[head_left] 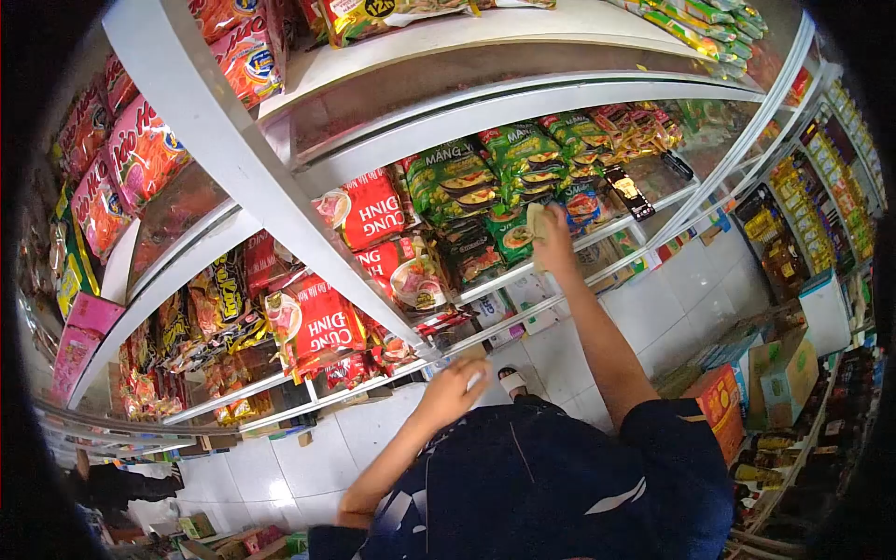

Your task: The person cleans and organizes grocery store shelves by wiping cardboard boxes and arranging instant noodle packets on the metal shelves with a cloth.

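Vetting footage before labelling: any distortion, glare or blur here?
Head view: heavy fisheye, white shelf rail bowed, corners black; head view: bright glare on the floor tiles; head view: left hand looks slightly soft, possibly motion blur, while large lettering on the red packets is readable, though upside down.

Red, green and navy against white

The shelf post (252, 154) is coloured white. On both sides of it, red packets (406, 273) are lettered in white; farther right, green packets (527, 154) are printed with white letters and yellow patches. A pale yellow-green cloth (537, 229) is also seen well right of the post. To its left, pinkish-red packets (140, 154) are lettered in white, and black packets (219, 291) in yellow. Below the post, a navy shirt (560, 476) is marked with white shapes.
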The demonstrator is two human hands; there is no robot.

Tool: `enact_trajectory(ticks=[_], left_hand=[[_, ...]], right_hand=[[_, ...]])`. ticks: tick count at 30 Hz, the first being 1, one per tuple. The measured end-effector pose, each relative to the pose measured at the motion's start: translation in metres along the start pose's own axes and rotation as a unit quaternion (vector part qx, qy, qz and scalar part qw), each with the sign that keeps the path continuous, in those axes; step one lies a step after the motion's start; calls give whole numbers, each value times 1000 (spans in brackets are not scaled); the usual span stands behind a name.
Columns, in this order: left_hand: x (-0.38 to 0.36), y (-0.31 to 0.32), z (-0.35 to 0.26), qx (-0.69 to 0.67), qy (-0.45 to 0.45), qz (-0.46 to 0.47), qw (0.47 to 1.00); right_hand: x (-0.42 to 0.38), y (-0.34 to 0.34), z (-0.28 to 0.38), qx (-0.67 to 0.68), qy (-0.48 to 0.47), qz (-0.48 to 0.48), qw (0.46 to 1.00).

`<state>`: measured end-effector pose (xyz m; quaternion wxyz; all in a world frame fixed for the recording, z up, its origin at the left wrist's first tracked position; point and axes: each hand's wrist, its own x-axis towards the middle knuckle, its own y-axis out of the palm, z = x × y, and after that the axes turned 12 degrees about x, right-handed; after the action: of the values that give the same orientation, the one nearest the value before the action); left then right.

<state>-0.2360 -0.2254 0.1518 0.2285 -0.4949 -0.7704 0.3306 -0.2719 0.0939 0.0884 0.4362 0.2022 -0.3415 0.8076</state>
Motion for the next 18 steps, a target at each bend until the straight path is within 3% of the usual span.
enact_trajectory(ticks=[1,2,4,6,9,13,15,17,18], left_hand=[[5,6,4,89,-36,-53,994],[11,12,13,88,-34,-54,994],[21,25,30,113,-49,-189,974],[31,34,40,129,-61,-214,966],[41,47,52,197,-75,-255,944],[39,49,53,182,-74,-245,950],[36,48,53,163,-55,-233,957],[36,44,52,146,-43,-215,965],[38,44,51,143,-15,-210,967]], right_hand=[[1,-1,4,-1,0,-3,1000],[1,-1,9,14,13,49,999],[-8,14,18,48,-8,123,991],[-31,39,35,82,-54,155,983],[-56,58,70,114,-1,283,952],[-38,33,41,102,-86,255,958],[-19,8,13,101,-104,169,975],[-16,2,-29,31,20,83,996],[-16,4,-19,32,20,83,996]])
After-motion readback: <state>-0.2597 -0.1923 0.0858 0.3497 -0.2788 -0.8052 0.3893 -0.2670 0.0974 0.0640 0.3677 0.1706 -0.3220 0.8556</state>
